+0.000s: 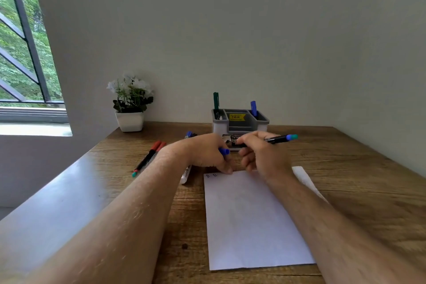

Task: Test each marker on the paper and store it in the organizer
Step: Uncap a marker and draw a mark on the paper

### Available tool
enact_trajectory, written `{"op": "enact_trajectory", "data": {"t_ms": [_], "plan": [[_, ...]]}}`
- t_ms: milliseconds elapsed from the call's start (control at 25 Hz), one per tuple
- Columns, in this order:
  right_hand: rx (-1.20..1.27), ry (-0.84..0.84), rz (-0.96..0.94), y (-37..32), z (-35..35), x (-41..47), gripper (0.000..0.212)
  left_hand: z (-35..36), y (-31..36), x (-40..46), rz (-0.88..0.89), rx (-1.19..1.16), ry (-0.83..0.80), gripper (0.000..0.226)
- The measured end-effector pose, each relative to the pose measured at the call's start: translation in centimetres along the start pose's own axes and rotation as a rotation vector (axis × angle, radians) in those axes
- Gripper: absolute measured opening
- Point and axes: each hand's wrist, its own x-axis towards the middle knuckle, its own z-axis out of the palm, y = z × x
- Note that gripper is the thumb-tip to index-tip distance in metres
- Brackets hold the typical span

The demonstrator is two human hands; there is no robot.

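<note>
My right hand (260,157) grips a black marker (280,138) with a blue and teal rear end, its tip hidden behind my fingers above the top edge of the white paper (249,221). My left hand (207,152) holds a blue cap (224,151) and its fingertips rest on the paper's top edge. Two small blue marks (211,175) sit at the paper's top left corner. The grey and white organizer (239,122) stands behind my hands, with a green marker (216,101) and a blue marker (253,108) upright in it.
Two red-capped markers (149,157) lie left of my left arm. A white marker (185,174) lies under my left wrist and a blue-capped one (189,134) behind it. A potted white flower (130,104) stands at the back left. The wall is close behind the wooden table (357,180).
</note>
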Motion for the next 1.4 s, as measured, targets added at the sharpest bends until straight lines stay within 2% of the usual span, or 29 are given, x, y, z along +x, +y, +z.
{"op": "enact_trajectory", "data": {"t_ms": [160, 320, 480, 680, 1120, 1400], "plan": [[-0.111, -0.153, -0.047, 0.4, 0.3, -0.2, 0.010, -0.5, -0.6, 0.2, -0.003, 0.071, 0.024, 0.025], [-0.183, -0.285, -0.088, 0.3, 0.1, -0.5, 0.014, -0.8, -1.3, 0.3, -0.024, 0.113, 0.050, 0.033], [-0.424, -0.293, -0.148, 0.4, 0.6, -0.6, 0.020, -0.8, -1.6, 0.3, -0.027, 0.129, 0.061, 0.035], [-0.540, -0.303, -0.170, 0.1, 0.8, -0.5, 0.026, -0.8, -1.5, 0.6, -0.040, 0.152, 0.060, 0.039], [-0.540, -0.353, -0.145, -0.1, 1.0, -0.4, 0.026, -0.9, -1.2, 0.3, -0.023, 0.152, 0.042, 0.042], [-0.543, -0.323, -0.141, 0.2, 1.1, -0.2, 0.027, -1.0, -0.8, 0.0, -0.019, 0.148, 0.047, 0.042]]}}
